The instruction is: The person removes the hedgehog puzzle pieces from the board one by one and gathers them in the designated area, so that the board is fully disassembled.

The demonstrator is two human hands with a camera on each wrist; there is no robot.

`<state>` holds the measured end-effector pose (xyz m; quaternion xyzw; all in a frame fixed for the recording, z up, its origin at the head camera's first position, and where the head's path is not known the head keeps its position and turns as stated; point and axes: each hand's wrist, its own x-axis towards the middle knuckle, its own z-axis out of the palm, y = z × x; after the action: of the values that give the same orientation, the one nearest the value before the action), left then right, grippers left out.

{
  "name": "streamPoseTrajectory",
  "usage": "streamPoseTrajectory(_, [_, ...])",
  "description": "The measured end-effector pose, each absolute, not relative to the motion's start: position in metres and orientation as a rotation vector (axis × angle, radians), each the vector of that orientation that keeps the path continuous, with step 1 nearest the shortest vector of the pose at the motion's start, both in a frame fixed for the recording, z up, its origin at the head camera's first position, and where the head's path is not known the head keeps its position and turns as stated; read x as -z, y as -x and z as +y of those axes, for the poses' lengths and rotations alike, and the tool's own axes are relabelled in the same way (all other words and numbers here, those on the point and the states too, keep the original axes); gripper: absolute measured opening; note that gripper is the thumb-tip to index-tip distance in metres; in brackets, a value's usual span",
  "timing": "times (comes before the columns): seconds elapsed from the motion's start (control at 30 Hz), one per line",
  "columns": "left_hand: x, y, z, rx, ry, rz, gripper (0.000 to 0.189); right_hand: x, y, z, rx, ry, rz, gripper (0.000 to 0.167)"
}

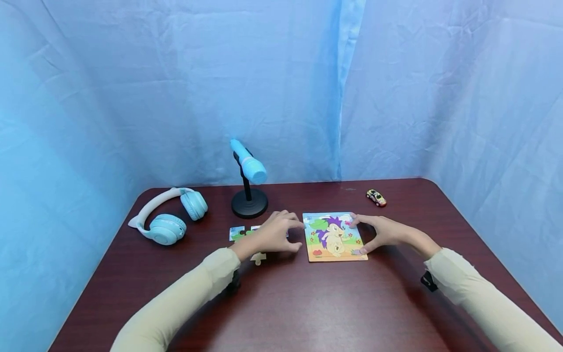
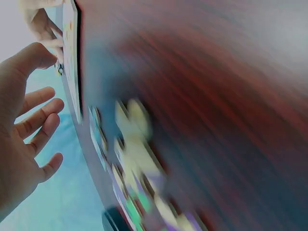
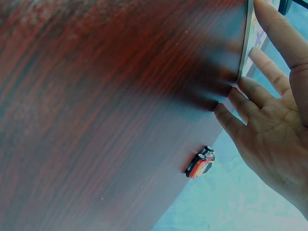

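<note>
- Head view: the puzzle board [image 1: 338, 257] lies flat on the table [image 1: 308, 303], between my hands. My left hand [image 1: 273, 234] is relaxed and holds nothing, just beside the board's left edge, with loose puzzle pieces [image 1: 237, 231] partly hidden by it. My right hand [image 1: 386, 232] spans the board's right side, thumb and fingers spread. To steady it well, I'd press lightly on its border from both sides.
- Left wrist view: my fingers curve loosely, apart from the board; the pieces blur, so I'd move gently near them.
- Right wrist view: my fingers reach out unclenched at the board's edge. As containers go, the board is nearest to a tray; I can't tell whether pieces fill it.
</note>
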<state>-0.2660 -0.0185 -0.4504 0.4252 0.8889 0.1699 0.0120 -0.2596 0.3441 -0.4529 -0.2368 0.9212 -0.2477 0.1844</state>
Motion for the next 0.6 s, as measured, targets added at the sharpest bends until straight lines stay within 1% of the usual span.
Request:
streamPoseTrajectory(0.23, [0.453,0.271,0.025,-0.534,-1.291,2.728,0.055,0.452,0.26,0.344,0.69,0.664,2.601,0.067])
streamPoseTrajectory(0.6, [0.457,0.274,0.073,-0.459,-1.296,2.749,0.054,0.454,0.262,0.345,0.679,0.672,2.6,0.067])
